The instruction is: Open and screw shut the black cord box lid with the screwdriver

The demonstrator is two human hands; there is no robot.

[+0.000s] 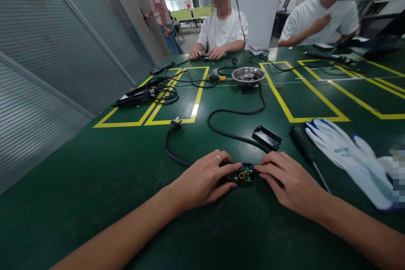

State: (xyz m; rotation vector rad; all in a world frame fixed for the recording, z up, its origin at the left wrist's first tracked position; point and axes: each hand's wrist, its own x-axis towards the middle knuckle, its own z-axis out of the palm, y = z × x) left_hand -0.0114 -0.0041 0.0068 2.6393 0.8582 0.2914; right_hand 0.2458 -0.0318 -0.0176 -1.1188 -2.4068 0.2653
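Observation:
Near the front of the table, an opened black plastic housing (246, 174) lies with its circuit board and a copper-coloured coil showing. My left hand (207, 179) grips its left end between thumb and fingers. At the right end, my right hand (289, 179) has its thumb and fingertips pinched together, apparently on the black cable (232, 136) where it meets the housing; the fingers partly hide that spot. From the left side a short cord runs to a two-pin plug (175, 125). Just beyond my right hand lies a loose black cover (267, 138), its hollow side up.
Right of my right hand lie a screwdriver (300, 141) and white-blue work gloves (351, 160). Farther back are a metal bowl (248, 75) of small dark parts, a yellow-black screwdriver (217, 78) and coiled cables (166, 95). A person (223, 29) sits opposite, hands on the table.

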